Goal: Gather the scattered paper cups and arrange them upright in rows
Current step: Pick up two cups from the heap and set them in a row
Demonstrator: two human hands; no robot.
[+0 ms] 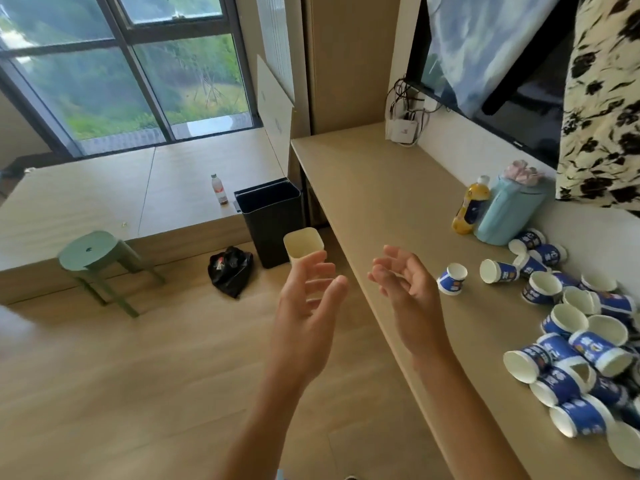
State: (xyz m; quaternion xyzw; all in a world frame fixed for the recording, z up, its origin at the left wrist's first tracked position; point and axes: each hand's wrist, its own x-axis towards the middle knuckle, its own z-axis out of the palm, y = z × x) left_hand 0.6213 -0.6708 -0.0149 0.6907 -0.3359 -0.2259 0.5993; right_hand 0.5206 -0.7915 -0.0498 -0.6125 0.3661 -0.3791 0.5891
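I am hovering my left hand (308, 299) and right hand (405, 289) apart, loose-fingered and empty, by the pale wooden bench (363, 188), probably readying to gather the blue-and-white paper cups (568, 344) lying jumbled at its near right.

Daylight came through a large window (121, 64) at upper left, above a wooden platform (104, 202). A green stool (93, 252) and black bin (272, 220) stood on the wood floor (138, 393). At right, a long counter (363, 202) ran under a dark screen (519, 109).
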